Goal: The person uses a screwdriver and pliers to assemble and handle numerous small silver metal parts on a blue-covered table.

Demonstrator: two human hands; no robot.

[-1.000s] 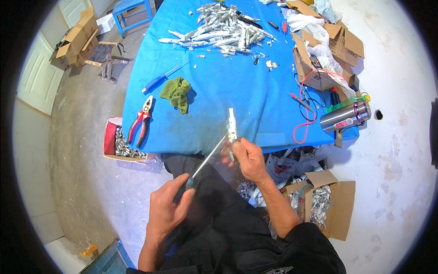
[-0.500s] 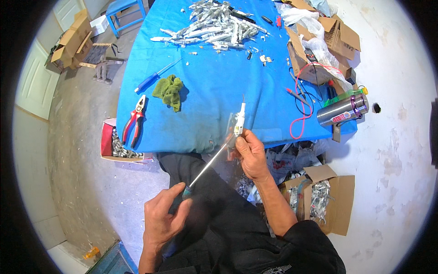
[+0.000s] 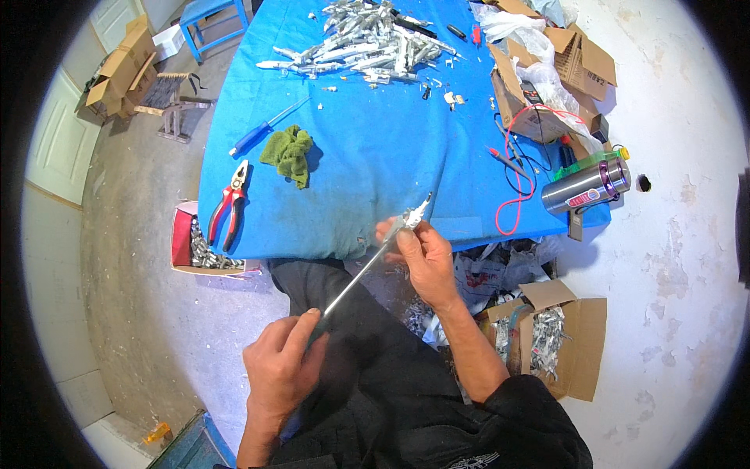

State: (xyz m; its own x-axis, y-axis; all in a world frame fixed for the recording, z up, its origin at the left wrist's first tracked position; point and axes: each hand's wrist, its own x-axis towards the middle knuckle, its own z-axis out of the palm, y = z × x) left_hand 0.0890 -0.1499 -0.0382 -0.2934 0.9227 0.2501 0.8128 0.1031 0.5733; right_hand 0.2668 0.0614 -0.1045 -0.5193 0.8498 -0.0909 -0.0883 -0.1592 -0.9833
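Blue table; a white part juts from the right grip.

Table middle: open stretch of blue tablecloth between the green rag and the red cable — a hand could pass there up to the small scraps.
Far end: a heap of pale parts blocks the way, with some room along its left.
Left side: pliers and a blue-handled screwdriver lie near the rag, narrow strips of cloth between.
Right side: cable, steel flask and open carton crowd the edge.
Between the hands: a long screwdriver slants from left hand to right hand — a bar across the gap.
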